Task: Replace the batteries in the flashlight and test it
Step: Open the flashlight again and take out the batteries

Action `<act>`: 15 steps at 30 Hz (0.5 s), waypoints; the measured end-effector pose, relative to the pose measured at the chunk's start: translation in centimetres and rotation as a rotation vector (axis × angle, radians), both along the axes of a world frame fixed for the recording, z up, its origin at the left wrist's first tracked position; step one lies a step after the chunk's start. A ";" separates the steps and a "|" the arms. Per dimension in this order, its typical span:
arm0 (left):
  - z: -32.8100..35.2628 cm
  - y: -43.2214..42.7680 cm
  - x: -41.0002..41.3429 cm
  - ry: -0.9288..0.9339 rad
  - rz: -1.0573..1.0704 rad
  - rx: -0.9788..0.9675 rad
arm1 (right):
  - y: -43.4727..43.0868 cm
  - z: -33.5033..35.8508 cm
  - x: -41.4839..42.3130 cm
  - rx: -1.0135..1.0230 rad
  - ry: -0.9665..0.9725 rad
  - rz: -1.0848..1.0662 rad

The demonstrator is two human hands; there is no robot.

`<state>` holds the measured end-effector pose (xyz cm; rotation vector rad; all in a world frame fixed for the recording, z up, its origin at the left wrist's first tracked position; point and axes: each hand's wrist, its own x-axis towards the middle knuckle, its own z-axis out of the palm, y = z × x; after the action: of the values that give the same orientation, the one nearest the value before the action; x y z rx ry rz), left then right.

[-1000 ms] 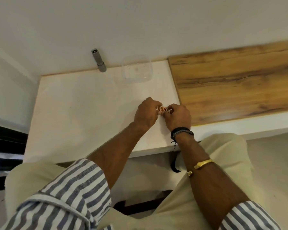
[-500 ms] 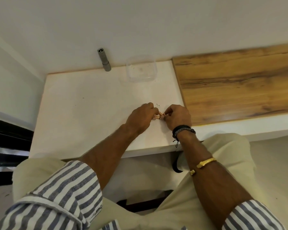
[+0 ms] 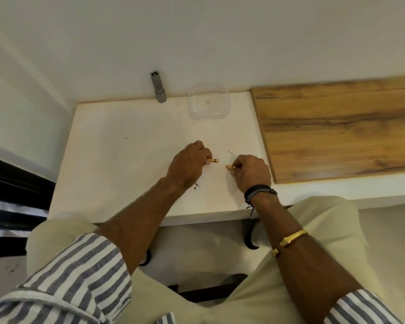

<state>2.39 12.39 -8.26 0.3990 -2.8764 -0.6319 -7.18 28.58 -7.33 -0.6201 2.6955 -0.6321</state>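
Left hand [image 3: 187, 164] pinches 1 battery [image 3: 212, 160], right hand [image 3: 250, 173] another; flashlight [image 3: 158, 87], clear tub [image 3: 208, 101] stand behind.

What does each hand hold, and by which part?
The left hand pinches a copper battery by one end; the right hand pinches a second battery likewise. Their free ends face each other.

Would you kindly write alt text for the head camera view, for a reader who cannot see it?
At a white table, the left hand pinches a copper battery, the right hand a second battery. A grey flashlight and clear container sit at the far edge.
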 end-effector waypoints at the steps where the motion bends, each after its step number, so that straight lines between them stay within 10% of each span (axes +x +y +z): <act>1: 0.1 -0.2 -0.1 0.019 0.013 0.003 | -0.1 0.0 -0.1 -0.010 0.000 -0.004; 15: 5.7 -9.3 -9.4 0.061 0.259 0.007 | -13.4 6.1 -11.5 -0.208 0.180 0.137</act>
<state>-6.99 3.10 -2.58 0.7251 -2.7016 -0.5966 -18.68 15.15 -1.24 -0.9481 2.7396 -0.8648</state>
